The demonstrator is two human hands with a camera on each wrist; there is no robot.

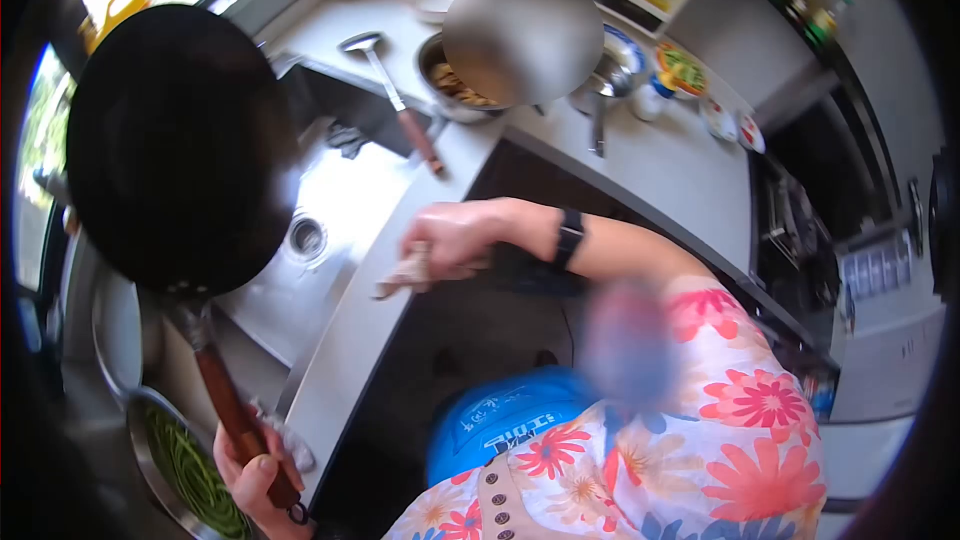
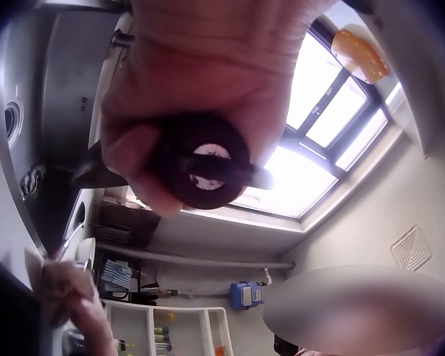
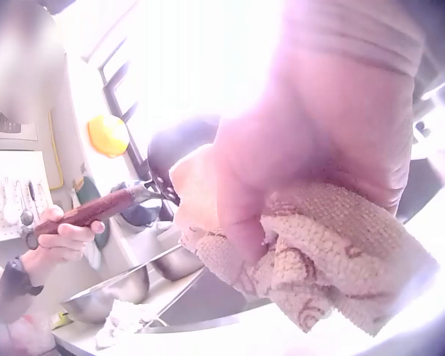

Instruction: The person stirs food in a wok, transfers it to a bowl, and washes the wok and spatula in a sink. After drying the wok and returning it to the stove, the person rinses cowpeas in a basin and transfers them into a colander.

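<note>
My left hand (image 1: 255, 480) grips the wooden handle (image 1: 222, 380) of a black wok (image 1: 170, 150). The wok is tilted up at the left of the head view, beside the sink (image 1: 345, 240), its dark round side facing the camera. In the left wrist view the fingers wrap the handle's end, seen end-on. My right hand (image 1: 455, 235) holds a bunched beige cloth (image 3: 319, 252) over the counter's front edge. The cloth's textured folds hang below the fingers in the right wrist view. Wok and cloth are apart in the head view.
A spatula (image 1: 405, 110) with a wooden handle lies beside the sink. Behind it stands a pot (image 1: 470, 112) of brownish food. A metal bowl of long green vegetables (image 1: 190, 470) sits near the left hand, by a crumpled white cloth (image 1: 290, 440). A ladle (image 1: 600, 105) rests further right.
</note>
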